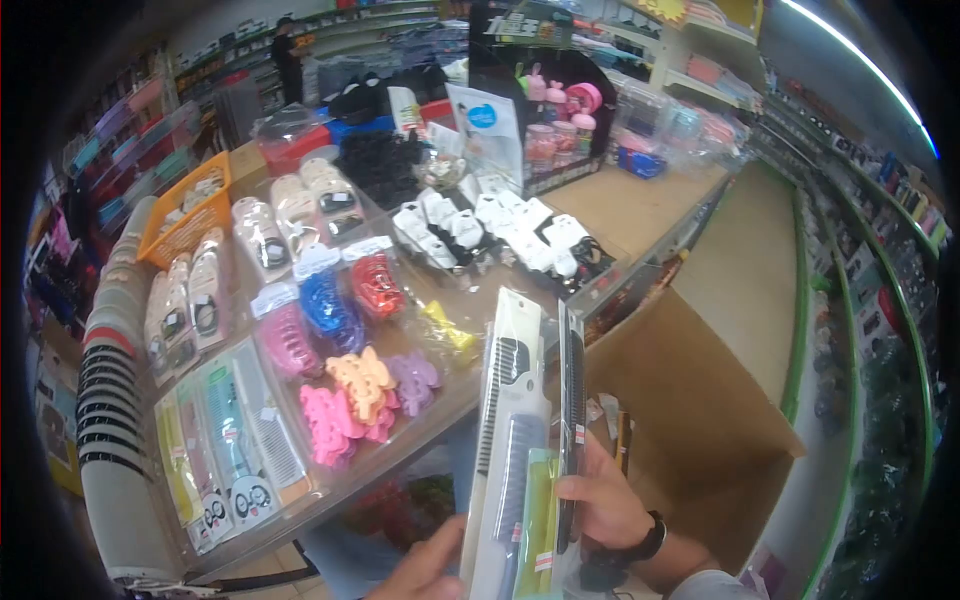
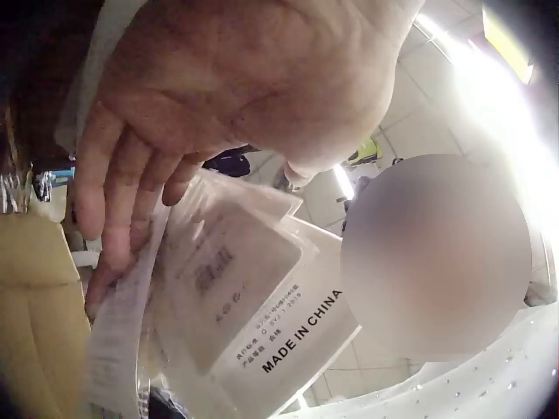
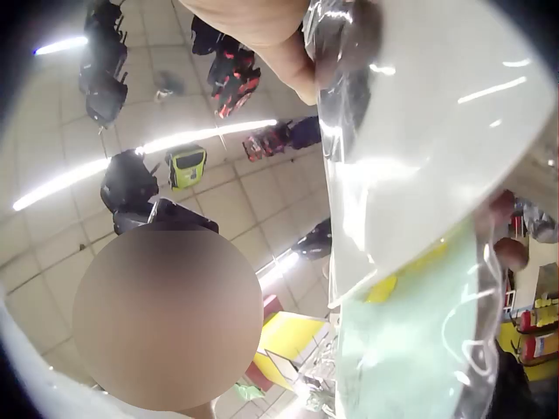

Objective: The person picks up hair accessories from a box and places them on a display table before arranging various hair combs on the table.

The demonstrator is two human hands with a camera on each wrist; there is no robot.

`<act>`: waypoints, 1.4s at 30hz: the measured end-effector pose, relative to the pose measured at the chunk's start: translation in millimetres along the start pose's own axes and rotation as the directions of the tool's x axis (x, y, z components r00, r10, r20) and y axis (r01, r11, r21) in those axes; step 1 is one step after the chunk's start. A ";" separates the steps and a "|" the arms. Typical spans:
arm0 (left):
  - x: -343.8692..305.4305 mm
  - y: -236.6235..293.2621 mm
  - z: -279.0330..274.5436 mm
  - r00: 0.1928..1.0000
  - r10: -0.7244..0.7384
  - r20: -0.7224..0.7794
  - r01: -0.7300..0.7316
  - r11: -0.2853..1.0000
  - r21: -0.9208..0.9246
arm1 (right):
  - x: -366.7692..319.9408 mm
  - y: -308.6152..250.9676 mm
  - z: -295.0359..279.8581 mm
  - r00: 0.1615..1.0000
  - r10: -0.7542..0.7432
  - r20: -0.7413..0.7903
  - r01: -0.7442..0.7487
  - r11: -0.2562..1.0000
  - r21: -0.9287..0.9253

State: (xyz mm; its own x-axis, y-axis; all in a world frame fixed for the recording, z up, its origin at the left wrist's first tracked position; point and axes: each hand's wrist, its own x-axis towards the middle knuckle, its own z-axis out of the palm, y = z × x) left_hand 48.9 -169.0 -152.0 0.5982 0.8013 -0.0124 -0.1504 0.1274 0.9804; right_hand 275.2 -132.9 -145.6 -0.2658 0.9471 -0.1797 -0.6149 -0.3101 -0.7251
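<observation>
Several packaged combs [image 1: 522, 440] stand upright as a bundle in the head view: a black one on a white card, a bluish one, a yellow-green one and a narrow black one. My right hand [image 1: 612, 505] grips the bundle from the right, thumb across its front edge. My left hand [image 1: 425, 568] is at the bundle's lower left edge. In the left wrist view, its fingers [image 2: 118, 196] extend fairly straight along the clear packets [image 2: 223, 271], with the thumb apart from them. A pale green packet [image 3: 402, 349] shows in the right wrist view.
A display table [image 1: 590, 195] bears hair claws [image 1: 365, 385], carded hair ties [image 1: 520, 230], and more packaged combs [image 1: 240, 430]. An open cardboard box [image 1: 700, 380] stands behind my right hand. Shelves [image 1: 850, 270] line the right, and an orange basket [image 1: 190, 215] sits far left.
</observation>
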 end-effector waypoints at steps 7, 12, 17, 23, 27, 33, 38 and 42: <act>-10.1 17.0 14.4 0.996 -0.040 -0.076 0.051 0.987 0.153 | 0.1 11.4 4.3 0.975 0.073 0.208 -0.054 0.994 -0.098; -11.9 26.5 18.3 0.986 -0.033 -0.162 0.091 0.928 0.361 | -7.1 18.1 -19.0 0.952 0.130 0.278 0.008 0.895 -0.447; -10.5 13.7 16.2 0.952 0.199 -0.234 -0.031 0.820 0.572 | -4.6 23.2 -18.7 0.962 0.150 0.229 -0.070 0.944 -0.322; -14.4 10.8 5.9 0.859 0.210 -0.467 -0.018 0.924 0.381 | 18.8 24.0 25.1 0.981 0.069 0.183 -0.067 0.998 -0.019; -20.2 12.2 7.6 0.793 0.264 -0.549 -0.158 0.959 0.234 | 21.3 40.5 27.9 0.960 0.177 0.219 -0.195 0.979 0.064; -35.7 24.6 14.5 0.809 0.018 -0.588 -0.119 0.984 -0.134 | 17.3 53.3 24.5 0.920 0.231 0.317 -0.258 0.965 0.046; -35.7 -12.3 0.5 0.705 0.259 -0.660 -0.107 0.959 0.262 | 15.5 55.4 22.6 0.958 0.216 0.188 -0.207 0.976 -0.068; -49.2 -5.1 -7.0 0.630 0.181 -0.755 -0.192 0.979 0.074 | 17.1 47.3 12.9 0.981 0.129 0.142 -0.125 0.991 -0.043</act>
State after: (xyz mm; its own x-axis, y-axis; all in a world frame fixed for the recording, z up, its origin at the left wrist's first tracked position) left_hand 14.7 -205.0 -157.7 -0.2449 0.9693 0.0214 -0.2036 -0.0730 0.9763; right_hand 232.0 -132.4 -174.4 -0.4456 0.8777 -0.1761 -0.5444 -0.4218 -0.7250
